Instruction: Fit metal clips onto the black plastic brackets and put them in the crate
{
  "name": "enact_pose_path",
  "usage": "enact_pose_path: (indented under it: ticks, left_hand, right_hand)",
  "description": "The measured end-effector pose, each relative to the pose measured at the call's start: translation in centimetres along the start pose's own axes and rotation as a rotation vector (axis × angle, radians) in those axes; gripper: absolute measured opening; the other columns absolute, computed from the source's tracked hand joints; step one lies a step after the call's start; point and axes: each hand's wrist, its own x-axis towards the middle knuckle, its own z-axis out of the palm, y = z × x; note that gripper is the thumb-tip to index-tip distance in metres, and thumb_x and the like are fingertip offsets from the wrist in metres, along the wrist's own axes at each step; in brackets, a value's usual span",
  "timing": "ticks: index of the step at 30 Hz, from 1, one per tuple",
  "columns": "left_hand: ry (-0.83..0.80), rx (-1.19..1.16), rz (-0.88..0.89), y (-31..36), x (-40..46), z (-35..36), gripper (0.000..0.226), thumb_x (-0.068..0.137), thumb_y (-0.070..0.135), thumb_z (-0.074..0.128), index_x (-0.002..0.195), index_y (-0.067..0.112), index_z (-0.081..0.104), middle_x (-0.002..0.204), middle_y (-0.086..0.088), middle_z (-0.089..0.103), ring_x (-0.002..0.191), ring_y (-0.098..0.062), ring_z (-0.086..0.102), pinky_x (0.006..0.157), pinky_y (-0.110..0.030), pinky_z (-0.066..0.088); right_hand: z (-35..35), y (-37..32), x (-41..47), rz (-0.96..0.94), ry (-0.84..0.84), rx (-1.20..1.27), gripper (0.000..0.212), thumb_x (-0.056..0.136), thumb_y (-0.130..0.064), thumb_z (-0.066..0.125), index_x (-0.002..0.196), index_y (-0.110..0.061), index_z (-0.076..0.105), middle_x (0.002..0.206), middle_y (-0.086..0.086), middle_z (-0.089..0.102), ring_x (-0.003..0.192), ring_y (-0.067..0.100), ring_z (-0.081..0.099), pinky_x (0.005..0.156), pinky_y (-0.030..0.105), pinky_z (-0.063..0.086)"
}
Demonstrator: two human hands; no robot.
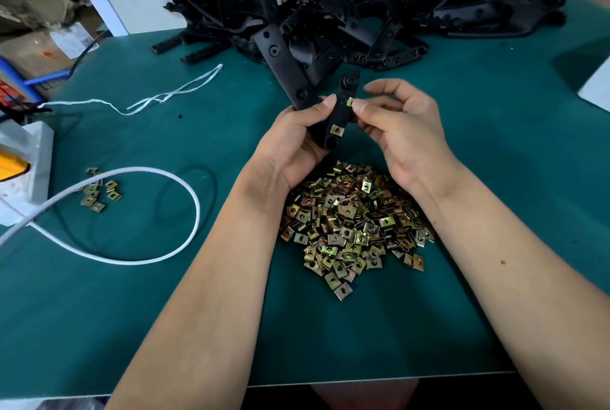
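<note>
While the left hand (297, 132) grips the bracket (338, 112) mid-bench, the right hand (396, 125) pinches a clip (350, 101) onto its edge; looks stiff and light, probably best held by the flat body.

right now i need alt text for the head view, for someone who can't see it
Over a green table, the left hand holds a black bracket while the right hand pinches a metal clip onto its edge; another clip is already fitted lower down. A clip pile lies below, spare brackets behind.
</note>
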Motion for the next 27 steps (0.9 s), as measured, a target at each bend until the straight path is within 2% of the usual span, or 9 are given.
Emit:
enact_pose_path:
  ticks: [7, 14, 17, 19, 21, 23, 27]
  left_hand:
    - [-0.029, 0.016, -0.027, 0.44, -0.15, -0.2, 0.007, 0.098, 0.008, 0.063, 0.098, 0.006, 0.069, 0.084, -0.004, 0.076, 0.071, -0.013, 0.072, 0.059, -0.025, 0.056]
    - [-0.003, 0.067, -0.016, 0.32, 0.1, -0.17, 0.009, 0.096, 0.009, 0.065, 0.106, 0.008, 0.067, 0.093, -0.005, 0.073, 0.08, -0.015, 0.07, 0.07, -0.027, 0.057]
    - [-0.01, 0.112, -0.029, 0.19, 0.05, 0.03, 0.002, 0.097, 0.008, 0.064, 0.097, 0.01, 0.064, 0.089, -0.006, 0.069, 0.076, -0.015, 0.068, 0.068, -0.029, 0.057]
    - [-0.007, 0.146, -0.021, 0.03, 0.07, 0.16, 0.01, 0.097, 0.006, 0.064, 0.09, 0.011, 0.059, 0.085, -0.006, 0.067, 0.073, -0.016, 0.068, 0.068, -0.03, 0.057]
    - [-0.01, 0.132, -0.001, -0.04, 0.04, 0.29, 0.006, 0.096, 0.005, 0.064, 0.096, 0.008, 0.06, 0.092, -0.01, 0.067, 0.08, -0.02, 0.069, 0.073, -0.033, 0.059]
    - [-0.002, 0.13, 0.015, -0.01, 0.03, 0.36, 0.017, 0.096, 0.006, 0.065, 0.112, 0.005, 0.059, 0.104, -0.016, 0.066, 0.091, -0.025, 0.066, 0.085, -0.039, 0.055]
    - [0.008, 0.142, 0.034, 0.14, 0.19, 0.0, 0.024, 0.096, 0.007, 0.065, 0.119, 0.005, 0.057, 0.106, -0.015, 0.065, 0.09, -0.023, 0.066, 0.082, -0.036, 0.057]
  right_hand:
    - [-0.21, -0.25, 0.02, -0.02, -0.032, -0.026, 0.028, 0.085, 0.005, 0.077, 0.106, -0.008, 0.063, 0.073, 0.0, 0.069, 0.072, 0.01, 0.068, 0.076, 0.028, 0.053]
    - [-0.22, 0.01, 0.05, -0.025, -0.011, -0.037, 0.025, 0.084, 0.005, 0.077, 0.099, -0.01, 0.062, 0.072, 0.0, 0.067, 0.072, 0.01, 0.067, 0.076, 0.03, 0.052]
    - [-0.27, 0.11, 0.14, -0.037, -0.007, -0.076, 0.025, 0.084, 0.006, 0.077, 0.097, -0.011, 0.063, 0.076, 0.003, 0.066, 0.077, 0.015, 0.067, 0.078, 0.029, 0.053]
    - [-0.28, 0.14, 0.2, -0.04, -0.005, -0.088, 0.026, 0.083, 0.006, 0.078, 0.096, -0.011, 0.064, 0.079, 0.005, 0.066, 0.081, 0.018, 0.067, 0.08, 0.028, 0.054]
    - [-0.36, 0.19, 0.24, -0.03, -0.004, -0.055, 0.026, 0.083, 0.005, 0.078, 0.098, -0.01, 0.064, 0.079, 0.004, 0.068, 0.079, 0.015, 0.067, 0.077, 0.027, 0.054]
    - [-0.39, 0.27, 0.28, -0.013, 0.0, -0.036, 0.024, 0.083, 0.003, 0.08, 0.098, -0.01, 0.065, 0.078, 0.003, 0.07, 0.075, 0.013, 0.066, 0.076, 0.027, 0.054]
    - [0.05, 0.58, 0.29, 0.085, 0.027, 0.025, 0.014, 0.084, -0.002, 0.081, 0.093, -0.009, 0.074, 0.083, 0.005, 0.075, 0.074, 0.013, 0.068, 0.074, 0.025, 0.057]
